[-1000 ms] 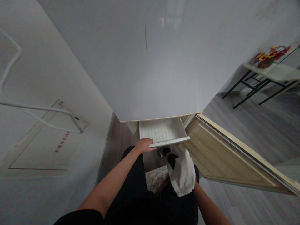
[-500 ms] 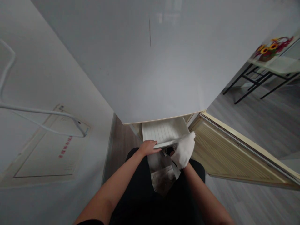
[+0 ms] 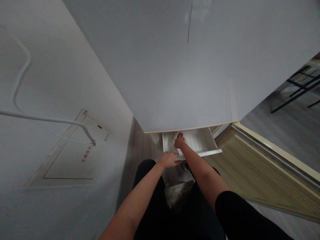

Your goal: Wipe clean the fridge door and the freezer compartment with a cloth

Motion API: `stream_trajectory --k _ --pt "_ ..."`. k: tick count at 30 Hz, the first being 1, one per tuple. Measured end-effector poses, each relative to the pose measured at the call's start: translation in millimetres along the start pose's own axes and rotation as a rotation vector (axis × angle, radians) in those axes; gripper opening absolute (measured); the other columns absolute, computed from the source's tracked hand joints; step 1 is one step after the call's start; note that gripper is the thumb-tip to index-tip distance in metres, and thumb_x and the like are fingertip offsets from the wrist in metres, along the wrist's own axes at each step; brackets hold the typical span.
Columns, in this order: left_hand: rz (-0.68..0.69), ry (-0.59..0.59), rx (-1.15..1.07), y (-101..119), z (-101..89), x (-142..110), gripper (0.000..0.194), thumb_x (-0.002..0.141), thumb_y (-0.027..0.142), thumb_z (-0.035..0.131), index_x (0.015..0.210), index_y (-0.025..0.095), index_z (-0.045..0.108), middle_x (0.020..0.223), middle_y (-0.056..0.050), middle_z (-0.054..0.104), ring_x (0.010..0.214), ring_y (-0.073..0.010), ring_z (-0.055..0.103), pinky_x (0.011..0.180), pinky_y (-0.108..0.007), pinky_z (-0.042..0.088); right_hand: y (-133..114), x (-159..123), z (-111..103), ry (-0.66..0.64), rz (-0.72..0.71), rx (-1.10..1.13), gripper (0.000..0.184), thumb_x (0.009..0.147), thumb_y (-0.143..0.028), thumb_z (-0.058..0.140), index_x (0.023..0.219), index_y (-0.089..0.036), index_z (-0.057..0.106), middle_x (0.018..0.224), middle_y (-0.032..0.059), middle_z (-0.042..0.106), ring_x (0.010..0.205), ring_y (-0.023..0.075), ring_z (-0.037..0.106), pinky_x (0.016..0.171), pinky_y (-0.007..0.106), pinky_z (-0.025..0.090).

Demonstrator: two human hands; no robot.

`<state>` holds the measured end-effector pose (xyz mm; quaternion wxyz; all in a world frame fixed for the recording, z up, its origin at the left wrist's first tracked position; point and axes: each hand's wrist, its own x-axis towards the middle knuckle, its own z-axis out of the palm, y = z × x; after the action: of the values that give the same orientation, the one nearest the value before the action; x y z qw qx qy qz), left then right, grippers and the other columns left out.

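A shallow white drawer [image 3: 201,141] is pulled partway out beneath the large pale cabinet-like front [image 3: 175,83]. My left hand [image 3: 170,159] grips the drawer's front rim left of its middle, fingers over the edge and thumb below. My right hand [image 3: 180,141] reaches over that rim into the drawer, pressing on a white cloth [image 3: 173,137] against the drawer bottom at the left. Most of the cloth is hidden under the hand, and its outline is faint.
A yellowed, ribbed door [image 3: 252,166] stands open at the right. On the left wall are a flat panel with red characters [image 3: 72,150] and a white cable [image 3: 45,118]. Dark table legs [image 3: 292,93] stand at the far right, and a greyish item [image 3: 178,193] lies between my knees.
My right hand has moved with the white cloth from outside the drawer's front right corner to inside it at the left. My left hand stays on the rim. The view has shifted left.
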<state>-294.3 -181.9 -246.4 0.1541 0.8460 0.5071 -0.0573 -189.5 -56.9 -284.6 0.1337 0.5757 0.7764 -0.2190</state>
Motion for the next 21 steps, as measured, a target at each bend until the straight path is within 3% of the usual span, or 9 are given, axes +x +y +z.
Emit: stream_trajectory --k 2,4,8,17,21 --pt "0.008 -0.013 -0.006 -1.1 0.3 0.0 0.055 0.094 0.065 0.046 0.106 0.017 0.069 0.098 -0.015 0.076 0.094 -0.0313 0.073 0.081 -0.040 0.054 -6.2 -0.6 5.7 -0.022 -0.013 -0.018 0.072 0.097 -0.036 0.052 0.157 -0.003 0.028 0.165 0.0272 0.003 0.154 0.0419 0.003 0.121 0.055 0.021" --pt "0.016 -0.018 -0.013 -2.5 -0.3 0.3 0.048 0.093 0.060 0.051 0.106 0.017 0.069 0.100 -0.014 0.076 0.096 -0.0312 0.073 0.083 -0.039 0.054 -5.9 -5.3 7.4 -0.064 -0.056 -0.038 0.080 0.091 -0.039 0.060 0.158 -0.006 0.029 0.166 0.0257 -0.002 0.154 0.0430 -0.001 0.121 0.056 0.021" --pt "0.027 -0.010 -0.024 -3.0 -0.7 -0.8 0.035 0.093 0.049 0.058 0.106 0.019 0.068 0.102 -0.013 0.075 0.098 -0.0298 0.072 0.084 -0.038 0.054 0.4 -20.6 4.5 -0.108 -0.113 -0.073 0.075 0.090 -0.040 0.061 0.156 -0.014 0.036 0.168 0.0214 0.002 0.154 0.0414 0.003 0.118 0.056 0.028" --pt "0.045 -0.032 -0.038 11.1 13.6 -21.4 0.027 0.091 0.044 0.061 0.102 0.020 0.069 0.104 -0.011 0.075 0.098 -0.0269 0.072 0.084 -0.034 0.054 -5.5 -51.2 33.2 -0.090 -0.095 -0.098 0.072 0.092 -0.037 0.051 0.154 -0.005 0.037 0.166 0.0250 0.007 0.153 0.0419 0.011 0.115 0.056 0.032" --pt "0.035 -0.030 -0.014 15.0 11.3 -20.1 0.032 0.092 0.046 0.057 0.106 0.019 0.067 0.106 -0.014 0.075 0.098 -0.0304 0.072 0.083 -0.039 0.056 -1.1 -51.5 30.8 -0.043 -0.111 -0.122 0.070 0.091 -0.035 0.051 0.154 -0.006 0.039 0.166 0.0231 0.014 0.152 0.0414 0.017 0.120 0.063 0.017"
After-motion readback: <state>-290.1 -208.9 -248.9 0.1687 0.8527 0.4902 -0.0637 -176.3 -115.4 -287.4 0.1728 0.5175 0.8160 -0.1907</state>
